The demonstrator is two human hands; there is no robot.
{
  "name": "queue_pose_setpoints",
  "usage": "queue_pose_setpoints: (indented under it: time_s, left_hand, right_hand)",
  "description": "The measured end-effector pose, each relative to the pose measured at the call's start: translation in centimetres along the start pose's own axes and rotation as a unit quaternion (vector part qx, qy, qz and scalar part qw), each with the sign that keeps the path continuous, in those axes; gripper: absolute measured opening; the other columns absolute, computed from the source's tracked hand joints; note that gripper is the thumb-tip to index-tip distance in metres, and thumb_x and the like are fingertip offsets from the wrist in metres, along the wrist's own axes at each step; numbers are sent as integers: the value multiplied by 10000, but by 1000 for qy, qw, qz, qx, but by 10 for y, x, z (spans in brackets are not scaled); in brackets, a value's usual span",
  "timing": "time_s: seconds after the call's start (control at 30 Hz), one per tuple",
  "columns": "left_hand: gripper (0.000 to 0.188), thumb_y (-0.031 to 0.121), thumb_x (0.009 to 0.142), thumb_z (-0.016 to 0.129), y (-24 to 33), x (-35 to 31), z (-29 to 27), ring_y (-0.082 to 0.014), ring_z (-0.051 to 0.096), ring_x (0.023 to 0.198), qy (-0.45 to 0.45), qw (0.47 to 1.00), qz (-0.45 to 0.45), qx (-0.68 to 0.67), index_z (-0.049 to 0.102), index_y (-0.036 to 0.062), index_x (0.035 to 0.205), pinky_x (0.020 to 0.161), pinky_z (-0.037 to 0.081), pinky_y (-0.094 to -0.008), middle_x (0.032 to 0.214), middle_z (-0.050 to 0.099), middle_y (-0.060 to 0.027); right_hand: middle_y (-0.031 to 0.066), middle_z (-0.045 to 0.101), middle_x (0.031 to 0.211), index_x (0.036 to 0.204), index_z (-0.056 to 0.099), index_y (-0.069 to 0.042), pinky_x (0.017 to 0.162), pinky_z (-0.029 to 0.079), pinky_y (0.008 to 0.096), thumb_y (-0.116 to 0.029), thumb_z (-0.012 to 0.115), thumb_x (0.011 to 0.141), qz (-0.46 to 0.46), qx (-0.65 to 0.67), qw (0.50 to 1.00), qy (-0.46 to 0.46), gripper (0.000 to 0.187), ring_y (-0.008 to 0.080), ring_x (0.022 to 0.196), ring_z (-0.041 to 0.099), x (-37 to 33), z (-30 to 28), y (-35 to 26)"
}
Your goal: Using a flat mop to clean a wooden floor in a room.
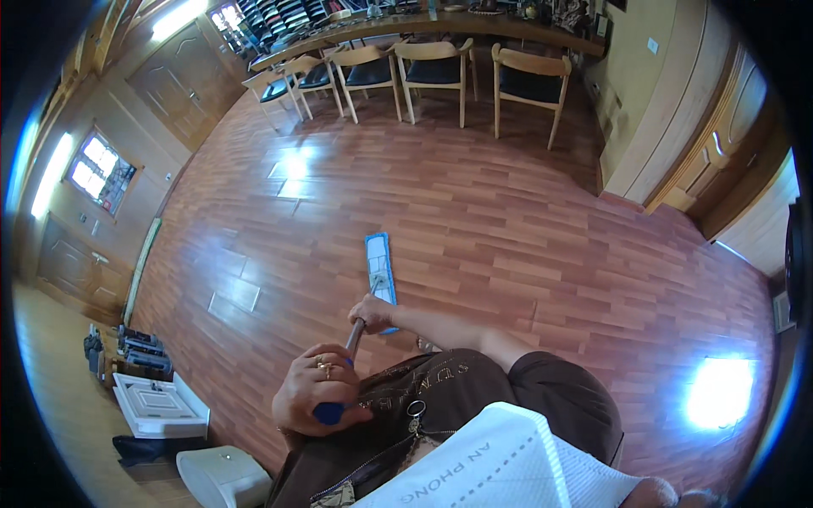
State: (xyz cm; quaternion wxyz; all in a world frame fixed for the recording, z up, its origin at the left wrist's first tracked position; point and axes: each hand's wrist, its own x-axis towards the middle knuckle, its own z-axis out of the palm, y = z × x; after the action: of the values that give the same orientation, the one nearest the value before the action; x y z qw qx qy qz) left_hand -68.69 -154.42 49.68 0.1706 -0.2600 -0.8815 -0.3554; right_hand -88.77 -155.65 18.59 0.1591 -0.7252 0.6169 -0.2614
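A flat mop (378, 254) with a pale plate and a blue fringed pad lies on the wood-look floor in front of me. Its handle runs up toward my chest. My left hand (318, 389), with a ring on one finger, is wrapped round the blue end of the handle. Lower down the shaft, my right hand (371, 313) grips it close above the mop head, as seen from here. Part of the shaft is hidden behind both hands.
Several wooden chairs (430, 63) with dark seats line a long wooden table (389, 28) at the far side. At the lower left stand a white cabinet (161, 402) and a white bin (222, 478). Wooden doors (728, 140) are on both sides.
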Motion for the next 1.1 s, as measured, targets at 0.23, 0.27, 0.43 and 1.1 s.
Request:
queue_pose_setpoints:
  time_s: [0.23,0.27,0.43,1.1]
  left_hand:
    - [283,211,629,862,-62,50,-31,-217,629,746,-78,989,112,-48,619,103,725,840,476,-398,753,617,-31]
    - [283,211,629,862,-82,63,-35,-217,629,746,-78,987,126,-58,619,103,725,840,476,-398,753,617,-31]
    - [268,198,682,832,-153,114,-37,-272,641,823,-136,957,181,-181,621,84,802,849,473,-420,821,633,-65]
    - [218,125,813,748,-410,143,57,-255,566,1132,-80,860,-82,-497,651,18,976,977,418,-412,1046,663,-101]
  right_hand:
    - [43,652,799,729,620,-176,718,393,474,-191,619,686,123,-19,990,59,46,283,865,629,-34,-76,44]
    - [73,642,773,721,606,-142,688,412,464,-292,639,748,129,-18,986,102,156,306,827,629,-47,-89,56]
    - [85,608,720,696,564,-107,630,432,440,-391,684,807,202,-89,945,240,328,313,729,607,-106,-113,121]
    - [83,617,695,696,599,-145,693,409,482,-264,734,651,500,-143,833,187,185,317,756,633,-251,-117,273]
